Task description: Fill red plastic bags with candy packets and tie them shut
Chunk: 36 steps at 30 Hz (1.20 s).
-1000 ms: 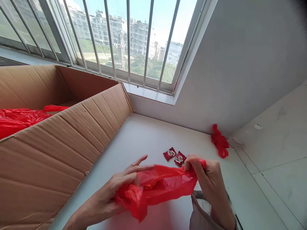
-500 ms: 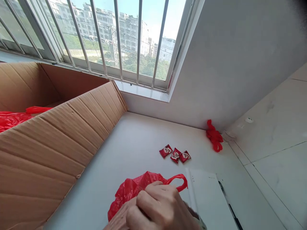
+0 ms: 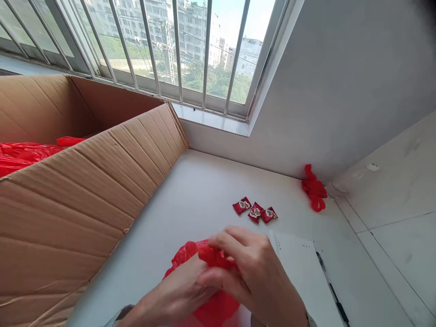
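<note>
The red plastic bag (image 3: 218, 309) is between and beneath the two hands at the near edge of the view, crumpled, with part of it bulging out beyond the left hand (image 3: 175, 286) and part hanging below the right hand (image 3: 254, 270). The right hand has its thumb and fingers bent around a gathered piece of the plastic; the left lies against the bag with its fingertips covered, so how tightly it is closed cannot be told. The hands are slightly blurred and hide most of the bag, including whatever may be in it. Just beyond the right hand lie three dark red sachets (image 3: 255, 212), two of them touching, each with dark characters on a pale patch, too small to read. To the right of that hand is a white sheet (image 3: 303, 272), partly covered by the hand and wrist, with tiny illegible marks near its far edge; a black pen (image 3: 337, 302) lies along its right side, cut off below. Farther off, beyond the right hand, sit a red bundle (image 3: 313, 188) and a clear object, hard to make out against the wall. Left of the left hand stands a cardboard box (image 3: 102, 195), cut off, holding red plastic (image 3: 30, 154).
</note>
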{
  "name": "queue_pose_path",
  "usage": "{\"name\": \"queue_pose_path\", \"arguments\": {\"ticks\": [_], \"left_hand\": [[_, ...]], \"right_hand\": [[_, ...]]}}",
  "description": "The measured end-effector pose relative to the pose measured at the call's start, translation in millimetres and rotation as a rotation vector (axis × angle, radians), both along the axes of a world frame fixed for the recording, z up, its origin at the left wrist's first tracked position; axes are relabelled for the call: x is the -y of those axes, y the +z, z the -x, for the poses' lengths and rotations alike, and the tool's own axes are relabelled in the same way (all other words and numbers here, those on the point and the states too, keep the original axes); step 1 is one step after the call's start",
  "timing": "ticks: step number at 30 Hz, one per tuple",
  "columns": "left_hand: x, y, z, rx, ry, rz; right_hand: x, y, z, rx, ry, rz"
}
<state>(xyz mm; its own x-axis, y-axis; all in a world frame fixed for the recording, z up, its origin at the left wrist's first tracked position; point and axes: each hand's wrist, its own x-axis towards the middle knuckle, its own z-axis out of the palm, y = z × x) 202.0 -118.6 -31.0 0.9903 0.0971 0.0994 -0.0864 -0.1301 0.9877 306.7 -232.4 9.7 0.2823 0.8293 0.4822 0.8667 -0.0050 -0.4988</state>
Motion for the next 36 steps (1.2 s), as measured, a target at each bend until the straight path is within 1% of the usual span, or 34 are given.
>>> {"name": "queue_pose_path", "arguments": {"ticks": [2, 4, 5, 6, 7, 8, 9, 10, 11, 12, 13, 14, 16, 18, 19, 21, 22, 23, 25, 26, 27, 29, 31, 32, 34, 36], "left_hand": [[-7.3, 6.9, -3.7, -0.143, 0.006, 0.109], [-14.6, 11.4, -5.8, -0.283, 0.053, 0.198], [-17.2, 12.4, -6.3, -0.325, 0.081, 0.219], [-18.8, 12.8, -6.8, -0.341, 0.105, 0.23], [-19.6, 12.7, -7.3, -0.348, 0.114, 0.261], [-19.8, 12.4, -7.8, -0.341, 0.117, 0.327], [-20.0, 12.2, -8.2, -0.322, 0.112, 0.425], [-20.4, 12.1, -8.6, -0.297, 0.091, 0.54], [-21.4, 12.2, -8.8, -0.269, 0.056, 0.647], [-23.0, 12.4, -8.6, -0.24, 0.014, 0.719], [-25.2, 12.6, -8.1, -0.211, -0.03, 0.748], [-27.7, 12.8, -7.2, -0.183, -0.074, 0.738], [-32.2, 13.0, -4.8, -0.135, -0.129, 0.642], [-34.1, 14.0, -1.9, -0.107, -0.144, 0.541], [-33.8, 15.2, -0.4, -0.12, -0.157, 0.485], [-31.4, 19.2, 3.0, -0.133, -0.188, 0.316], [-29.9, 21.9, 4.8, -0.122, -0.189, 0.208], [-28.5, 24.8, 6.7, -0.101, -0.173, 0.089], [-26.7, 30.4, 10.4, -0.056, -0.098, -0.169], [-26.3, 32.4, 12.1, -0.037, -0.03, -0.298], [-26.0, 33.5, 13.6, -0.02, 0.058, -0.416], [-25.5, 32.3, 15.6, 0.047, 0.255, -0.591], [-24.3, 26.7, 16.1, 0.135, 0.411, -0.642], [-23.3, 23.1, 15.8, 0.165, 0.448, -0.639], [-20.9, 16.3, 14.5, 0.197, 0.465, -0.632], [-18.6, 12.5, 12.7, 0.205, 0.456, -0.617]], "right_hand": [[7.4, 1.9, -13.3, -0.001, -0.045, 0.087], [13.7, 2.1, -22.7, -0.042, -0.055, 0.16], [15.8, 2.1, -24.6, -0.08, -0.045, 0.154], [17.3, 2.1, -24.4, -0.123, -0.041, 0.113], [17.8, 2.1, -22.3, -0.159, -0.043, 0.047], [17.6, 2.0, -18.6, -0.179, -0.034, -0.018], [16.6, 1.6, -13.9, -0.18, -0.003, -0.06], [15.2, 0.8, -8.8, -0.161, 0.06, -0.059], [13.7, -0.3, -4.2, -0.119, 0.146, -0.021], [12.5, -1.5, -0.5, -0.063, 0.238, 0.037], [11.8, -2.5, 1.8, -0.007, 0.325, 0.101], [11.9, -3.1, 2.4, 0.027, 0.388, 0.164], [14.3, -1.6, -0.8, -0.018, 0.464, 0.263], [17.3, 2.6, -7.7, -0.197, 0.468, 0.276], [17.7, 4.7, -11.4, -0.297, 0.434, 0.228], [14.4, 6.9, -17.6, -0.429, 0.292, 0.073], [10.7, 6.3, -19.7, -0.463, 0.236, 0.025], [6.0, 4.6, -21.2, -0.486, 0.226, 0.028], [-4.2, -0.9, -22.4, -0.525, 0.306, 0.137], [-8.6, -3.9, -22.2, -0.55, 0.358, 0.199], [-12.1, -6.5, -21.8, -0.577, 0.387, 0.235], [-16.0, -10.3, -20.7, -0.616, 0.372, 0.229], [-16.8, -12.7, -20.3, -0.664, 0.334, 0.215], [-16.6, -13.8, -20.8, -0.693, 0.324, 0.22], [-16.5, -16.7, -23.3, -0.757, 0.322, 0.249], [-17.4, -20.4, -27.0, -0.824, 0.372, 0.284]]}}
